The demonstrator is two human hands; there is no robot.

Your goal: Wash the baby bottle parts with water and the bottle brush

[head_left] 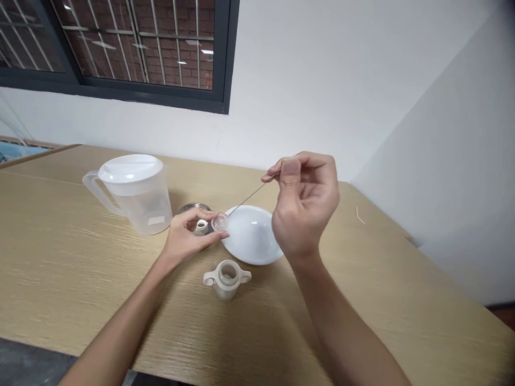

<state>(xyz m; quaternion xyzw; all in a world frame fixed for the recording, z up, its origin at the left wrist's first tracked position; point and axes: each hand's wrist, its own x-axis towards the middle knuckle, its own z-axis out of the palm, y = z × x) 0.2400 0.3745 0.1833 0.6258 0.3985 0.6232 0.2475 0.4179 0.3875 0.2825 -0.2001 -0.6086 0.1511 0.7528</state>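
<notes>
**Layout and Grip Status**

You work at a wood-grain table [382,300] set against a white wall, below a barred window [140,43]. At far left stands a translucent pitcher [145,198], lid on, handle toward the left. Right of centre lies a white plate [255,236], partly hidden by your right hand [306,206]. A round metal-rimmed dish [195,206] sits between pitcher and plate, mostly covered by your left hand [181,236]. In front of the plate, a two-handled bottle [226,284] stands upright with its mouth uncovered.

Your right hand is raised, thumb and index finger pinched together on a thin wire [246,200], remaining fingers curled. Your left hand is partly open, thumb and fingertips holding a small clear piece [219,222] over the plate's left edge. The wire slants down to this piece; whether it passes through cannot be told. A small white-rimmed part [201,225] shows behind your left thumb. A slender pale strip [359,215] lies at far right.
</notes>
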